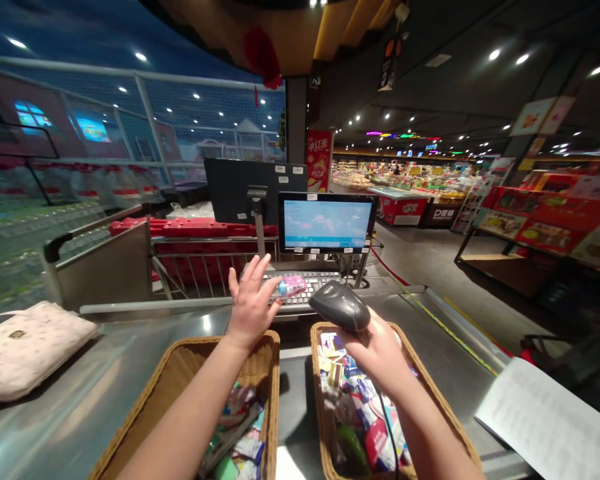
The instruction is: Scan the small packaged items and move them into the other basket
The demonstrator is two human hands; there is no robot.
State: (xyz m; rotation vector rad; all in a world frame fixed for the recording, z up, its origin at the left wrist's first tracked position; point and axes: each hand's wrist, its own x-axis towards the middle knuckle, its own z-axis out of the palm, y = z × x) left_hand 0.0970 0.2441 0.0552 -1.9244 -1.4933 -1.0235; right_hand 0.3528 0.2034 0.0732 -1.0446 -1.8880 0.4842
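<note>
My left hand (250, 300) is raised over the counter and holds a small pink and blue packet (290, 287) between thumb and fingers, the other fingers spread. My right hand (375, 350) grips a dark grey barcode scanner (339, 305), its head pointing at the packet; its cable runs down along my forearm. Below my arms stand two wicker baskets: the left basket (160, 393) has a few small packets at its near end, the right basket (425, 393) is full of small colourful packets.
A keyboard (313, 283) and a lit monitor (326, 223) stand behind the hands on the steel checkout counter (80, 407). A pale padded pouch (27, 347) lies at left, a printed sheet (550, 417) at right. Red shopping carts and shop aisles lie beyond.
</note>
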